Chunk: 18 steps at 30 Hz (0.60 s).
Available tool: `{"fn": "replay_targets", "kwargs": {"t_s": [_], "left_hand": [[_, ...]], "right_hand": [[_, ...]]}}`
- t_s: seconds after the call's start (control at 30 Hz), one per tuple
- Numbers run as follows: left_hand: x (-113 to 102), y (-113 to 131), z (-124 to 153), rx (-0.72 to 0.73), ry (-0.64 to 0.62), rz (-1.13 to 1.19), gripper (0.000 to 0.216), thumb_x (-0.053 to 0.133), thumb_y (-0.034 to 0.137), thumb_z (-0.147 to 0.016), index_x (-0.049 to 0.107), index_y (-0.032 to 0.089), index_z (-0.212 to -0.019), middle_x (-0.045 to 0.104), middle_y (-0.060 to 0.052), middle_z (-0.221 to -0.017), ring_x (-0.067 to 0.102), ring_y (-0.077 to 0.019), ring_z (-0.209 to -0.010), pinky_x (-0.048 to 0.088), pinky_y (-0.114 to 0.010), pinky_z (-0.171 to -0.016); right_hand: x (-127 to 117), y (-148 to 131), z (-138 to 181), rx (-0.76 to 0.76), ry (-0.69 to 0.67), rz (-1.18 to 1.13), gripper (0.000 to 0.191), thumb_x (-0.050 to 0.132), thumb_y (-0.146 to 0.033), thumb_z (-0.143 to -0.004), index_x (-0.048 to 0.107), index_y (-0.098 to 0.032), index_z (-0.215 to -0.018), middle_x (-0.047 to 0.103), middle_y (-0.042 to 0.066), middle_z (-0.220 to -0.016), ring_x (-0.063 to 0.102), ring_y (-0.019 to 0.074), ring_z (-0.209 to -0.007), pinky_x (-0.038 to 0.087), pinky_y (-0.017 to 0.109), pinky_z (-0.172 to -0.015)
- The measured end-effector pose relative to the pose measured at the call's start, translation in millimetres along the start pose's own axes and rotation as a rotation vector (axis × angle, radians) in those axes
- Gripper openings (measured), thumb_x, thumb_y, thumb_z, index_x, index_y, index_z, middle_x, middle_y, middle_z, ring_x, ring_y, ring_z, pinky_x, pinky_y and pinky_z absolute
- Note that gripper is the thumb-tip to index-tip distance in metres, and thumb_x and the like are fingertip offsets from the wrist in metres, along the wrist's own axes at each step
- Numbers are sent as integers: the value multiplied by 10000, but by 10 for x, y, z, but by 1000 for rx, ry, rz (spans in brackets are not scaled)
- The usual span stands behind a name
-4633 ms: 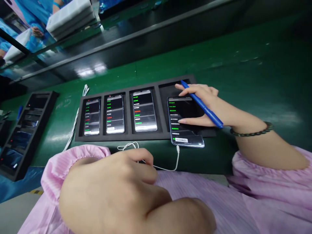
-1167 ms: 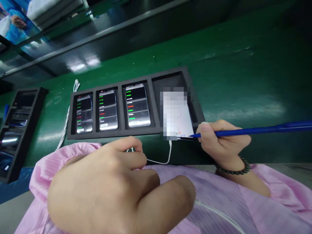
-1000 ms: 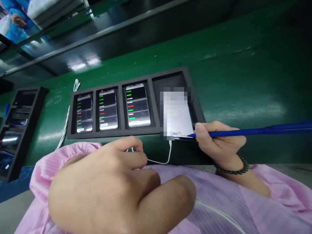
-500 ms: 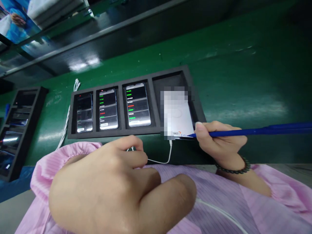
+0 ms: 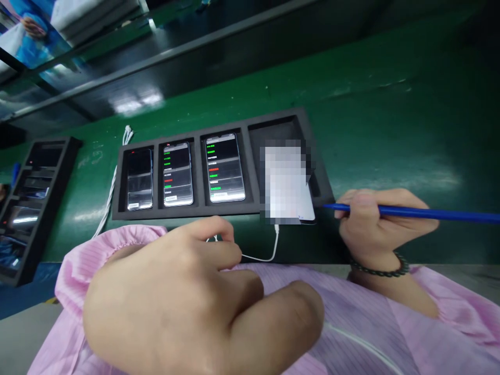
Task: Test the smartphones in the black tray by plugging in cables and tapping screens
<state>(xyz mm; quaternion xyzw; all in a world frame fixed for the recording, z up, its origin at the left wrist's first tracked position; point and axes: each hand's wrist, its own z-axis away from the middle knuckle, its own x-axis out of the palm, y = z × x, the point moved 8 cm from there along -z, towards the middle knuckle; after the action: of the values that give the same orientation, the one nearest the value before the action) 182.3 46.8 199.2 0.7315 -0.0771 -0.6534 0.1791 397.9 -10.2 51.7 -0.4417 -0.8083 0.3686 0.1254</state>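
Blue pen (image 5: 414,212) just off the phone (image 5: 289,182), so no marking atm.
R hand (image 5: 383,224) pinches pen; L hand (image 5: 187,291) curled nr cable (image 5: 276,242), can't tell its grip.

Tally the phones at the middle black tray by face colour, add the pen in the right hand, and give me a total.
Dark-faced phones: 3
White-faced phone, partly blurred: 1
Blue pen, in the right hand: 1
Total: 5

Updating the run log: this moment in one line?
right hand: holds blue pen, tip off phone; left hand: curled, palm hidden; cable: at phone's lower edge
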Motion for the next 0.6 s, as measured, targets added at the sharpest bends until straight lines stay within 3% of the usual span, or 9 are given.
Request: {"fn": "replay_targets", "kwargs": {"t_s": [0.1,0.2,0.3,0.4,0.5,0.6], "left_hand": [[-26,34,81,-23,46,-10,226,550,191,-964,743,272,-1048,581,37,-556,613,-142,-601,598,-289,-712],[-71,85,161,-97,132,-59,222,572,213,-954,773,284,-1018,535,23,-520,642,-176,-630,606,-309,-678],[-123,145,213,-110,177,-92,229,560,226,-973,776,289,-1015,534,25,-520,652,-182,-649,619,-341,-733],[-117,170,251,-41,114,-85,233,553,225,-985,767,307,-1032,589,37,-570,658,-164,-677,616,-333,-799],[-123,55,337,-102,95,-99,242,587,203,-939,773,343,-1005,618,30,-592,673,-176,-719,612,-301,-737],[-120,-45,438,-163,81,-115,242,602,203,-903,779,359,-956,640,18,-614,680,-193,-743,601,-298,-676]], "right_hand": [[21,10,-103,16,5,71,210,651,-278,-871,612,-222,-673,605,-36,-531,574,138,-426,444,274,-448],[162,-65,-327,30,-154,219,205,614,-333,-917,699,-244,-752,703,10,-670,654,170,-577,482,314,-540],[403,-112,-612,19,-326,271,245,553,-366,-972,743,-266,-854,755,24,-832,691,183,-734,514,338,-657],[739,71,-869,37,-424,176,204,595,-388,-946,729,-234,-946,773,53,-999,718,209,-921,543,367,-825],[995,472,-1020,68,-365,79,230,638,-417,-886,690,-198,-932,766,97,-1046,718,219,-961,540,393,-889],[1001,868,-1023,106,-185,25,269,675,-464,-841,646,-197,-860,760,114,-970,725,239,-940,535,431,-890]]}}
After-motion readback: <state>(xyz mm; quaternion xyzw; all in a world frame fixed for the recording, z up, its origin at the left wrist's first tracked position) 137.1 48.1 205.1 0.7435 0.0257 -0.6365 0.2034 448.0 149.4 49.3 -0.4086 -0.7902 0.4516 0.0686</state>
